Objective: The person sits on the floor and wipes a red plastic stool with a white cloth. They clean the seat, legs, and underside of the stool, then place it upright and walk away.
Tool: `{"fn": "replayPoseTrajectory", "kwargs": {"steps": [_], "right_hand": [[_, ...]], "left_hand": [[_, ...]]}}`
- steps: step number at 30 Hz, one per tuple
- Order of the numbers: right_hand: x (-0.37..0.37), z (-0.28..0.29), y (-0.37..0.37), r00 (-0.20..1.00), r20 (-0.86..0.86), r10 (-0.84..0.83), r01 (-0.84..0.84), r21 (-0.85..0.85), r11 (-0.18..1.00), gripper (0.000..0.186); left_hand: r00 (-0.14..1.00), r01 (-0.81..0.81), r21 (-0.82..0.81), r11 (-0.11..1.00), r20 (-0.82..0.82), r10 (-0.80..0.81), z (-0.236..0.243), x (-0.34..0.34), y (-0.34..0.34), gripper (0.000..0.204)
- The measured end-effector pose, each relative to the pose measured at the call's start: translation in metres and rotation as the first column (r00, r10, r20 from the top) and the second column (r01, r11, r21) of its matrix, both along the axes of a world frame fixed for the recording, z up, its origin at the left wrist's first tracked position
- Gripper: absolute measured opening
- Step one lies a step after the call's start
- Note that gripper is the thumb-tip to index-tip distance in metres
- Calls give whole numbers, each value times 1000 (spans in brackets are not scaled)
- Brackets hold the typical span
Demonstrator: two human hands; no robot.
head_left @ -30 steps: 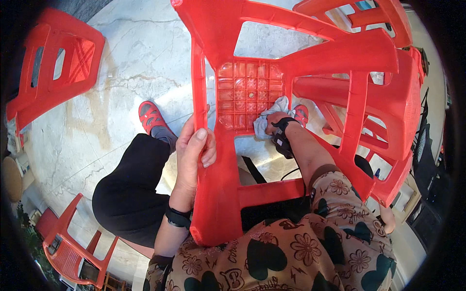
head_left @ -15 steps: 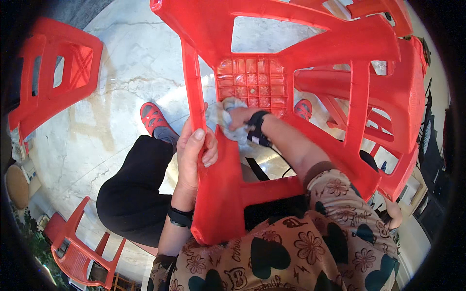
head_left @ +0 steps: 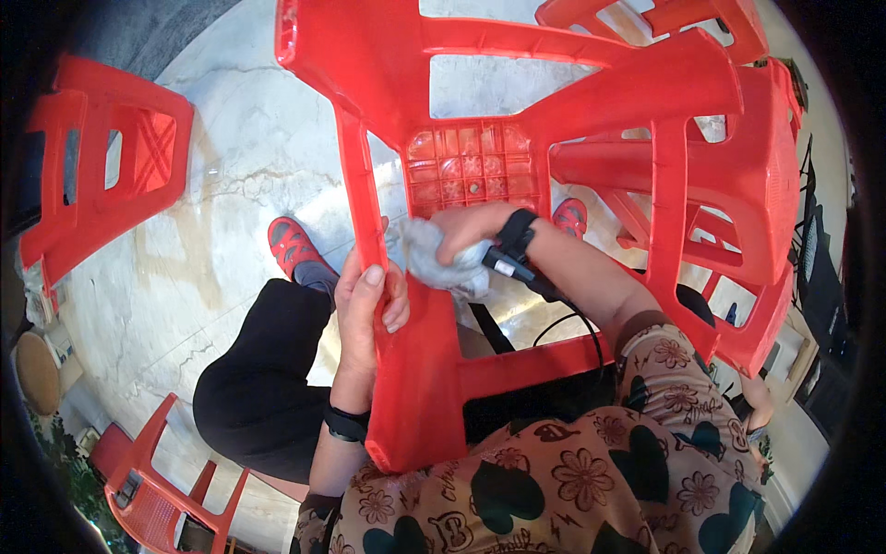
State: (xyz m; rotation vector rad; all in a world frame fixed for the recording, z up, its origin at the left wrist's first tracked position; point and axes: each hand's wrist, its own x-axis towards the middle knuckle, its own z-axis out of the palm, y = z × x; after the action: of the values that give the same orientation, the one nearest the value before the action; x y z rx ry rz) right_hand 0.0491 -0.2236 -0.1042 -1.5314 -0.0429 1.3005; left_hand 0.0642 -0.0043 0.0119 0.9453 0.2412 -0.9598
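A red plastic stool is tipped over in front of me, its legs toward me and the ribbed underside of its seat showing at the far end. My left hand is closed round the crossbar on its left side, thumb on top. Inside the frame, my right hand holds a crumpled pale grey cloth at the inner side of the near left leg. A black strap with a small device and a cable is on my right wrist.
More red stools are stacked at the right. One red stool lies at the far left and a red chair stands at the near left. A round brown-topped object sits at the left edge. Someone else's arm shows at the right.
My right hand and the cloth have moved nearer to me along the inside of the stool. The stool has shifted slightly left at its far end. My left hand keeps its grip.
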Motion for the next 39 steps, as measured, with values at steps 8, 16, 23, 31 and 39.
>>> {"fn": "replayPoseTrajectory", "kwargs": {"steps": [8, 16, 23, 31, 39], "right_hand": [[37, 80, -63, 403, 438, -804, 731, 374, 571, 49], [63, 75, 10, -419, 881, -221, 615, 454, 645, 61], [44, -35, 7, -164, 986, -17, 762, 138, 632, 58], [-9, -111, -3, 601, 768, 219, 557, -600, 575, 38], [32, -30, -36, 824, 562, 73, 395, -661, 637, 29]], "left_hand": [[1000, 12, -21, 1000, 3, -12, 0, -1, -3, 73], [995, 26, 1, 1000, -99, -26, 4, 0, -4, 73], [996, 49, -8, 999, -68, -49, 6, 0, -6, 78], [995, -5, -69, 998, -99, -2, 7, -1, -11, 66], [996, -49, -72, 996, -82, 43, 2, 1, -8, 64]]}}
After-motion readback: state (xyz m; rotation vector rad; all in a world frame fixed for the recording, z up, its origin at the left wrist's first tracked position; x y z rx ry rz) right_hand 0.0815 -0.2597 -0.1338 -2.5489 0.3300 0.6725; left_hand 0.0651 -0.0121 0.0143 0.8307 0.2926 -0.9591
